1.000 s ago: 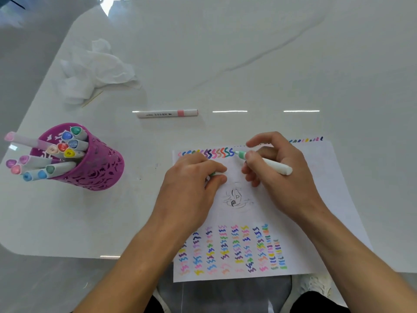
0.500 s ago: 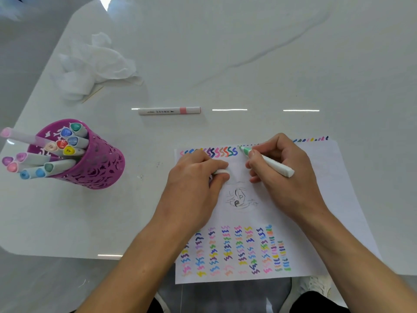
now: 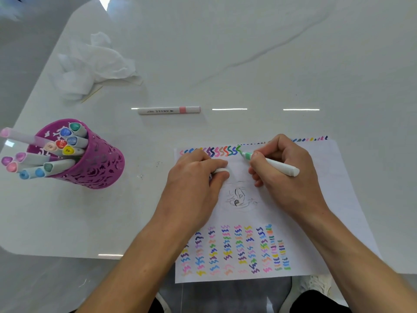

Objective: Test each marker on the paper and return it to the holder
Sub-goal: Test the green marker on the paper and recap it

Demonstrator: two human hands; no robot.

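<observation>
My right hand (image 3: 286,172) grips a white marker with a green collar (image 3: 274,164), its tip on the top edge of the white paper (image 3: 320,199) at the end of a row of coloured squiggles. A green squiggle shows at the tip. My left hand (image 3: 194,184) rests on the paper and holds a white marker cap (image 3: 221,170) between curled fingers. The purple cut-out holder (image 3: 94,163) at the left is full of several capped markers. A pink-banded marker (image 3: 169,110) lies alone on the table behind the paper.
Crumpled white tissue (image 3: 94,66) with a thin stick lies at the back left. The glossy white table (image 3: 270,53) has a rounded front-left corner, and the paper's lower edge hangs over the table's front edge above my knees.
The marker tip has moved a little along the top row and a fresh green squiggle has appeared. My left hand stays in place holding the cap.
</observation>
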